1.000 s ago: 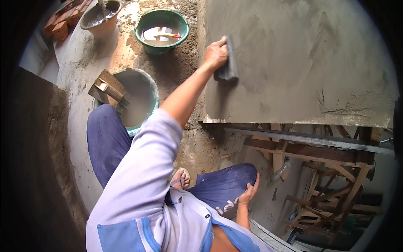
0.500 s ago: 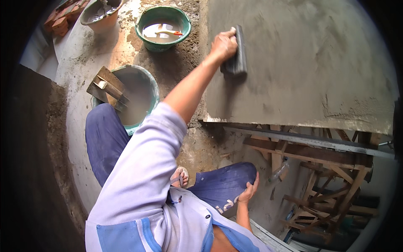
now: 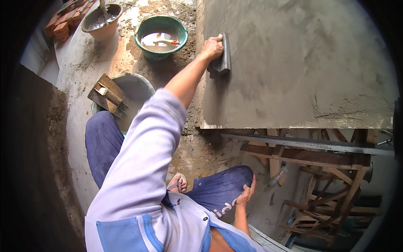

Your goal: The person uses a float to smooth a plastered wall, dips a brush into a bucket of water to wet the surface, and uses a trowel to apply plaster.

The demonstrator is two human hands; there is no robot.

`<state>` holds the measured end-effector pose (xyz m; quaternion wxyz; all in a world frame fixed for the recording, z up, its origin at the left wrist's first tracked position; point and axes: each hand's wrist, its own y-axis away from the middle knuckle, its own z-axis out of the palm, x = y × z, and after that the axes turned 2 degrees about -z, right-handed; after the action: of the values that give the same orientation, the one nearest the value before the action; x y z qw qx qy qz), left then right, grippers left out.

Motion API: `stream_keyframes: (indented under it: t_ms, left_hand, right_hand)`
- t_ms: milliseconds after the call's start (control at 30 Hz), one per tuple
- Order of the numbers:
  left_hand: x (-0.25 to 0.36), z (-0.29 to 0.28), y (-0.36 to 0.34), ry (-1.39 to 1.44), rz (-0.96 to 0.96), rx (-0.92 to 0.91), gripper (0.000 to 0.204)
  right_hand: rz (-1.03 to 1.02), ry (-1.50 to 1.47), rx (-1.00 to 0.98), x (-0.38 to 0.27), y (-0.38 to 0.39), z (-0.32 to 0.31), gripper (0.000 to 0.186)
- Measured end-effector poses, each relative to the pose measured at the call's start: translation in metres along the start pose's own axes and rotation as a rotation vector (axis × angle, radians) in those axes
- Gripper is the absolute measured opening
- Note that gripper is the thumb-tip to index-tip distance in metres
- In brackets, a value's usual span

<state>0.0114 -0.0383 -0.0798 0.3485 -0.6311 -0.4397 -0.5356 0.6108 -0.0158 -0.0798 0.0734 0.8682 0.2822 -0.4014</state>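
Note:
My left hand [image 3: 213,47] is closed around the handle of a dark plastering float [image 3: 226,52], its arm stretched out ahead. The float's blade is against a grey, smooth plastered surface [image 3: 285,63], close to its left edge. My right hand [image 3: 246,194] rests on my bent right knee [image 3: 231,185], fingers curved along the cloth and holding no tool. Left of my reaching arm, a second float with a wooden board [image 3: 105,94] lies across the rim of a green tub [image 3: 149,82] of greyish liquid. My sleeve covers part of that tub.
A green bucket [image 3: 182,42] of cloudy water, with a white-handled brush [image 3: 166,41] in it, stands ahead. Behind it are an orange-brown bucket [image 3: 100,33] and bricks [image 3: 63,31]. A long straight bar [image 3: 302,145], wooden trestles [image 3: 344,185] and a clear bottle [image 3: 278,177] are at right.
My left hand has slid the float leftward over the plaster, nearer the left edge. My right hand stays on the knee. The whole view has shifted slightly.

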Motion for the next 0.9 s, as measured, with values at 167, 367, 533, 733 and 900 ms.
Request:
stream_keyframes:
  t_ms: [167, 367, 533, 733, 900]
  left_hand:
    - [0.004, 0.055, 0.125, 0.072, 0.381, 0.152, 0.044]
    - [0.039, 0.037, 0.106, -0.007, 0.319, 0.142, 0.038]
    - [-0.001, -0.026, -0.048, -0.689, 0.220, -0.133, 0.039]
    - [0.031, -0.181, 0.104, -0.657, 0.398, -0.559, 0.048]
    - [-0.026, -0.237, 0.169, -1.083, -0.366, -0.913, 0.034]
  right_hand:
    - [0.043, -0.043, 0.044, 0.003, 0.002, 0.000, 0.071]
    - [0.020, -0.066, 0.020, 0.006, -0.002, -0.003, 0.073]
    - [-0.077, -0.031, -0.095, 0.008, -0.007, 0.006, 0.072]
    - [-0.014, -0.134, -0.046, 0.003, -0.011, 0.010, 0.069]
    - [-0.113, -0.048, -0.095, -0.001, -0.017, 0.014, 0.069]
